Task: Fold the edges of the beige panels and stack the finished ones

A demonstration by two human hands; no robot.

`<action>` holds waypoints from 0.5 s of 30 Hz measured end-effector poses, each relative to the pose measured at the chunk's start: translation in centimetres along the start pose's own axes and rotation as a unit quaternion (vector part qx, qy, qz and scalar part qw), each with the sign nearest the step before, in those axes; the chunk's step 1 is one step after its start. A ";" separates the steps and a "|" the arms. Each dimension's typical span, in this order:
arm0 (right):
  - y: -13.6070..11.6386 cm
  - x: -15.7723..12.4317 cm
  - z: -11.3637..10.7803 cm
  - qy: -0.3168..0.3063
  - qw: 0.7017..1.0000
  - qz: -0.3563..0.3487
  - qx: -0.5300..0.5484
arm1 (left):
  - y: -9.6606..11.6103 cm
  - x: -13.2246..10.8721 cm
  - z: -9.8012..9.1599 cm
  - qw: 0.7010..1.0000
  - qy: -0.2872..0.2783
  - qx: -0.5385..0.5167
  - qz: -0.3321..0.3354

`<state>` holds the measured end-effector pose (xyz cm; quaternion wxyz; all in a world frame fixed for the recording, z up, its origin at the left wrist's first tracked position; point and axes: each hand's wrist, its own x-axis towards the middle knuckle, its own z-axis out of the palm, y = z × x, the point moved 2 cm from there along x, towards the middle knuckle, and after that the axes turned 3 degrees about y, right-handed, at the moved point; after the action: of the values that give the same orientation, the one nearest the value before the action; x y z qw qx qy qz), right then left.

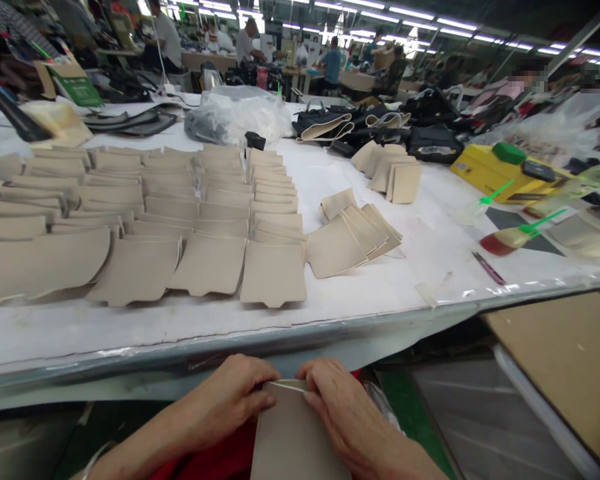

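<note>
In front of my body, below the table's near edge, a beige leather panel (pixel 295 440) hangs between my two hands. My left hand (pixel 240 393) pinches its top left corner, thumb towards me and fingers bent over behind. At the top right, my right hand (pixel 335 400) grips the same panel, with its thumb on the near face. A pale edge line runs across the panel's top, where a folded or second layer shows. The panel's lower end goes out of view. Rows of similar beige panels (pixel 273 273) lie overlapped on the white table (pixel 180 327).
Loose beige panels (pixel 350 237) lie right of the rows. Further right are a pink cutter knife (pixel 489 268), a glue bottle (pixel 505 241) with a green brush and a yellow box (pixel 500 175). Black bags (pixel 430 141) and clear plastic (pixel 240 113) sit behind. Several people work in the background.
</note>
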<state>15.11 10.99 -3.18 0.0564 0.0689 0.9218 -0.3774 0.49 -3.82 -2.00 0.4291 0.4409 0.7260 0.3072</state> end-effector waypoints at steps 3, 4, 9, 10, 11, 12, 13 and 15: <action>0.3 0.0 0.3 -0.005 1.000 0.006 0.001 | -0.5 0.4 0.5 1.000 -0.010 0.009 0.015; 0.4 0.0 0.5 -0.004 1.000 0.007 0.003 | -0.7 0.5 0.6 1.000 -0.013 0.010 0.017; 1.0 0.2 1.0 -0.003 1.000 0.003 0.007 | -1.6 0.9 1.1 0.999 -0.028 0.019 0.019; 1.0 0.3 1.0 -0.003 1.000 0.000 0.006 | -1.7 1.0 1.1 0.999 -0.032 0.019 0.019; 1.0 0.4 1.0 -0.001 1.000 -0.004 0.003 | -1.8 1.0 1.2 0.999 -0.036 0.018 0.020; 1.0 0.5 1.0 -0.002 1.000 -0.009 -0.003 | -1.9 1.1 1.2 0.999 -0.039 0.016 0.021; 0.9 0.6 1.0 -0.001 1.000 -0.014 -0.010 | -2.0 1.2 1.2 0.999 -0.041 0.012 0.023; 0.9 0.7 0.9 -0.006 1.000 -0.017 -0.024 | -2.0 1.3 1.1 0.999 -0.044 -0.001 0.027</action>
<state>14.61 11.09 -4.52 0.0572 0.0495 0.9312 -0.3566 0.43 -3.47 -4.64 0.4523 0.4734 0.6939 0.2998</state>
